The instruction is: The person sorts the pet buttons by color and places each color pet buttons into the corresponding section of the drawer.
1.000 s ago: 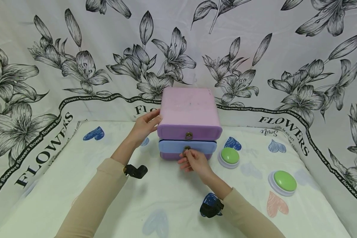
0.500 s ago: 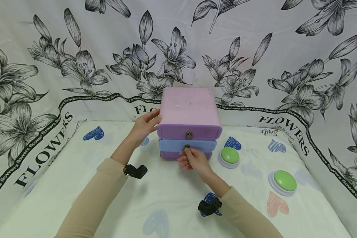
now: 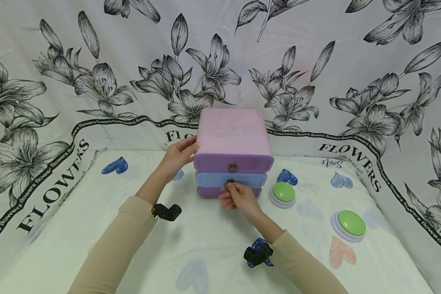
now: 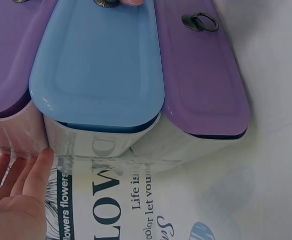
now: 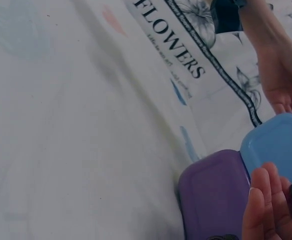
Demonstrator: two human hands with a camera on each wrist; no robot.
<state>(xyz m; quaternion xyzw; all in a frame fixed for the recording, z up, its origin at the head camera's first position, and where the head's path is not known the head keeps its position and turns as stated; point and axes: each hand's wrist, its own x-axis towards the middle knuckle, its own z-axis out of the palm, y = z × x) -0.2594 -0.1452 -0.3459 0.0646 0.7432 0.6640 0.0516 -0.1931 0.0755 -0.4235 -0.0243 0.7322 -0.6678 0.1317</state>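
Left hand (image 3: 178,156) spread along the pink chest's (image 3: 235,130) side, fingers nearly straight; right hand (image 3: 243,201) pinching the ring (image 3: 229,181) on its blue middle drawer (image 3: 209,179)! The chest stands on pale cloth (image 3: 150,261), near a green button (image 3: 283,192).

The white cloth (image 3: 250,53) at the back says "FLOWERS" in big black letters, on the left and the right. Its black stripe (image 3: 308,134) says "flowers" over and over in little white letters. The cloth also says "Life is an art" and an upside-down "Smile".
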